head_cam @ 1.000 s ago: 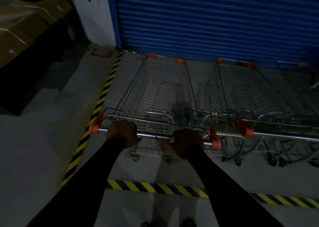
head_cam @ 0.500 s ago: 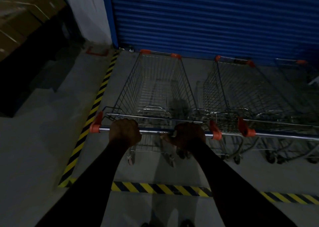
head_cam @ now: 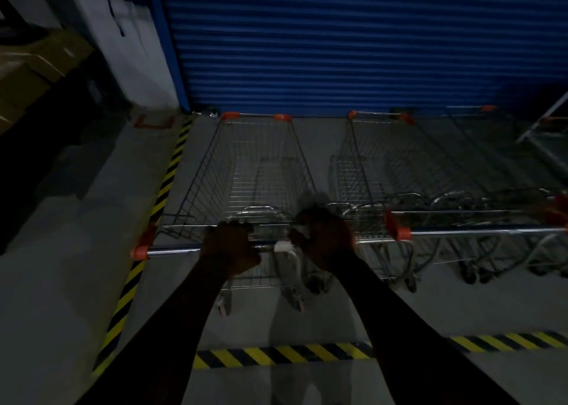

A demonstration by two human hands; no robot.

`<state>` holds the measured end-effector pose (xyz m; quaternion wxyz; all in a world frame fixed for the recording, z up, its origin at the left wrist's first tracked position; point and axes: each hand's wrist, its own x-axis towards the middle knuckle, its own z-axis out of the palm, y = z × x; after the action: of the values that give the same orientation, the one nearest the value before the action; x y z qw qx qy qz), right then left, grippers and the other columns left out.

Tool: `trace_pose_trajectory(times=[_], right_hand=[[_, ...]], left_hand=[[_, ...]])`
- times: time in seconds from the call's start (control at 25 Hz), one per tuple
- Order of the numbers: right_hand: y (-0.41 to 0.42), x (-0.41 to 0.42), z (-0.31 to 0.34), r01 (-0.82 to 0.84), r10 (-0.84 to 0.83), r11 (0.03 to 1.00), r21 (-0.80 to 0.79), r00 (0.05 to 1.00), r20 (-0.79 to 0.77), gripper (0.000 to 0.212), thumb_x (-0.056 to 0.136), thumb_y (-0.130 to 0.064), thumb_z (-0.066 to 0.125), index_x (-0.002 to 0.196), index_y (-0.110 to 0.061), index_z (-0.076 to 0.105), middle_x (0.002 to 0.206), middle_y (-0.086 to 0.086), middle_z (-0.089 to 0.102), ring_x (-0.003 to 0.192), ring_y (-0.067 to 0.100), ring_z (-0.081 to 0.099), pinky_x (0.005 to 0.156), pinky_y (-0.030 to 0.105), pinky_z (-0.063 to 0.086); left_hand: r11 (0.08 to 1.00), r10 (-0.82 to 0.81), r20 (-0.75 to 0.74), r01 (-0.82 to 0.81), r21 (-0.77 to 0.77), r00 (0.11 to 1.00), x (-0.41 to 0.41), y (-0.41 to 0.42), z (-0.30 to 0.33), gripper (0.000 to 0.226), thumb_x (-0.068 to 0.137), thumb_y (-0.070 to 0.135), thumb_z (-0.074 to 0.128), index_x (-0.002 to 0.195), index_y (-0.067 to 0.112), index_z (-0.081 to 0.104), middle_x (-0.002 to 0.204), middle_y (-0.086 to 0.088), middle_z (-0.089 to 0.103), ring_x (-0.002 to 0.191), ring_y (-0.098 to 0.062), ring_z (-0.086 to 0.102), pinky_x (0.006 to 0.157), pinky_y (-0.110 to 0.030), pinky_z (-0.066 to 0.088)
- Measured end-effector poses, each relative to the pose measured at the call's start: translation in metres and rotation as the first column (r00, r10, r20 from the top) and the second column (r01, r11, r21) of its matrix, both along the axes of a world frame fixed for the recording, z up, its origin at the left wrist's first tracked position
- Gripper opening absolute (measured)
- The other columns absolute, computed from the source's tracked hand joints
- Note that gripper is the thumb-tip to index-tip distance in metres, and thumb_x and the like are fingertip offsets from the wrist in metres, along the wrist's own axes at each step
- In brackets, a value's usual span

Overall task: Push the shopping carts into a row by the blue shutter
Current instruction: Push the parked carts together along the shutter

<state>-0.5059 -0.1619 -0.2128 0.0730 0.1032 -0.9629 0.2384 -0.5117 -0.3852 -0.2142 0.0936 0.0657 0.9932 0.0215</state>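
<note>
I see both hands, left (head_cam: pixel 229 249) and right (head_cam: pixel 325 238), clenched on the wire-mesh cart's (head_cam: pixel 261 171) chrome handle (head_cam: pixel 172 251), nose at the ribbed shutter (head_cam: pixel 353 41).

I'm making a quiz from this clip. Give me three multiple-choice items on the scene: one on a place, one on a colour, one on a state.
1. Where is the held cart?
A. leftmost in the row
B. between two carts
C. behind the person

2. What colour is the shutter?
A. green
B. blue
C. white

3. How are the hands placed?
A. both on the handle
B. one on the handle
C. both free

Answers:
1 A: only floor tape lies to its left.
2 B: its slats are blue.
3 A: the left hand and right hand each grip the handle.
</note>
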Motion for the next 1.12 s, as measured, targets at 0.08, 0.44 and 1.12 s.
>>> trace_pose_trajectory(times=[0.08, 0.44, 1.12], right_hand=[[0.03, 0.002, 0.015, 0.014, -0.016, 1.0, -0.02, 0.991, -0.136, 0.034, 0.086, -0.05, 0.065, 0.101, -0.019, 0.069, 0.101, 0.002, 0.068, 0.097, 0.026, 0.062, 0.086, 0.044, 0.05], [0.158, 0.022, 0.086, 0.005, -0.069, 0.984, -0.179, 0.933, -0.354, 0.028, 0.093, -0.042, 0.059, 0.098, -0.017, 0.068, 0.098, 0.002, 0.065, 0.096, 0.024, 0.06, 0.083, 0.047, 0.048], [0.392, 0.083, 0.169, -0.118, -0.062, 0.961, -0.25, 0.787, -0.613, 0.038, 0.092, -0.032, 0.055, 0.123, -0.012, 0.06, 0.127, 0.006, 0.059, 0.124, 0.025, 0.05, 0.104, 0.041, 0.036]], left_hand=[[0.99, -0.041, -0.158, 0.062, 0.129, 0.987, -0.001, 0.048, 0.018, 0.074, 0.068, 0.074, 0.053, 0.129, 0.033, 0.056, 0.123, 0.004, 0.065, 0.116, -0.025, 0.058, 0.099, -0.043, 0.042], [0.858, 0.081, -0.497, 0.193, 0.475, 0.864, 0.038, 0.226, 0.108, 0.052, 0.071, 0.037, 0.054, 0.116, 0.015, 0.07, 0.113, -0.009, 0.069, 0.103, -0.034, 0.063, 0.091, -0.044, 0.05], [0.848, 0.056, -0.697, 0.335, 0.411, 0.715, 0.103, 0.428, 0.177, 0.056, 0.083, 0.026, 0.063, 0.136, 0.012, 0.053, 0.136, -0.006, 0.056, 0.124, -0.022, 0.05, 0.107, -0.026, 0.03]])
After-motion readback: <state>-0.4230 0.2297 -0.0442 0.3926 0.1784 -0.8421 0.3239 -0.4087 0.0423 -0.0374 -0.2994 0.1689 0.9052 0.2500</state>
